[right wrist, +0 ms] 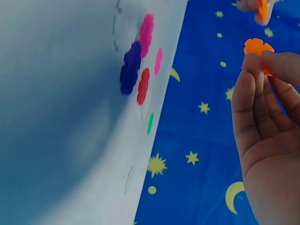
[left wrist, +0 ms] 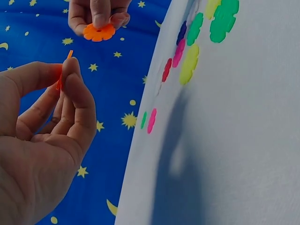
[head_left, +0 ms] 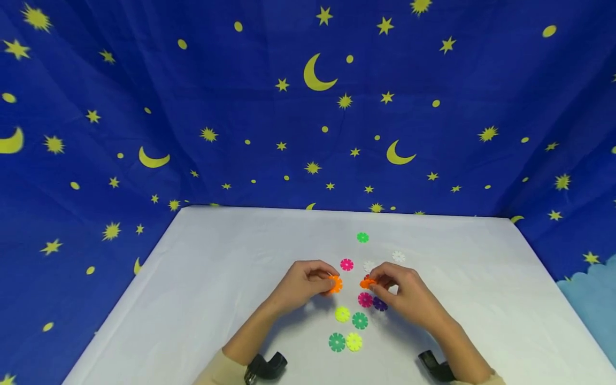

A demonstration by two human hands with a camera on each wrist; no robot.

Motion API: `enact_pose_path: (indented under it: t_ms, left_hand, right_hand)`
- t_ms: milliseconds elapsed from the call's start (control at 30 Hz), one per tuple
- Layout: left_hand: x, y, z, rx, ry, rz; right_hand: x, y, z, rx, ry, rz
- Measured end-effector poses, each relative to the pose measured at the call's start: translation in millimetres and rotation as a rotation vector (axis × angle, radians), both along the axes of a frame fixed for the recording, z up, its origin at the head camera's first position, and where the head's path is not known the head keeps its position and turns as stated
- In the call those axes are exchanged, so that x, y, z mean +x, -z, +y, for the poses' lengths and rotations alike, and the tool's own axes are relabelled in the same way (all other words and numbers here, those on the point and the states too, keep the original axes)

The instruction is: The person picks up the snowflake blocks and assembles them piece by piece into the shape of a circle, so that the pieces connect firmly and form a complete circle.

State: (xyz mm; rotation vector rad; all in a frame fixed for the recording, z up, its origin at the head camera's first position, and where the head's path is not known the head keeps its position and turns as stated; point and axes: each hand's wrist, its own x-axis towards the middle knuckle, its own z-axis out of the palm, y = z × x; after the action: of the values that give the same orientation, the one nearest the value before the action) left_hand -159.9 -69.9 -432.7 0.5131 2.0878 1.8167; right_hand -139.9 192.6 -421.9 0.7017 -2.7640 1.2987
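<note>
My left hand [head_left: 305,283] pinches an orange notched plastic disc [head_left: 336,284] between thumb and fingertips, above the table. The left wrist view shows this disc edge-on [left wrist: 71,54]. Across a short gap, my right hand [head_left: 406,294] pinches a second orange disc [head_left: 367,283], which lies tilted nearly flat in the head view. In the right wrist view its scalloped rim [right wrist: 257,46] stands out past the fingertips. The two orange discs are apart. Below the right hand lie a pink disc [head_left: 365,300], a purple disc [head_left: 380,304] and a partly hidden red disc [right wrist: 143,86].
On the white table [head_left: 231,251] lie more discs: yellow [head_left: 343,314] and teal [head_left: 360,321] ones nearer me, pink [head_left: 347,264], white [head_left: 398,256] and bright green [head_left: 363,237] farther off. Blue star-patterned cloth [head_left: 269,117] hangs behind. Black curved pieces [head_left: 270,367] show by both wrists.
</note>
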Motion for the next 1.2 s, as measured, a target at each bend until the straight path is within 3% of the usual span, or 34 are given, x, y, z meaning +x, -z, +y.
enact_pose_path:
  t_ms: [467, 733, 1200]
  left_hand:
    - [4.0, 2.4, 4, 0.027, 0.040, -0.003]
    - [6.8, 2.8, 9, 0.000, 0.061, 0.001]
    - [7.5, 5.7, 15, -0.036, 0.066, -0.007]
  right_hand:
    - [5.0, 1.3, -16, -0.070, -0.112, 0.054]
    - [7.3, 4.7, -19, -0.064, -0.122, 0.087]
    - [11.5, 3.7, -23, -0.072, -0.128, 0.028]
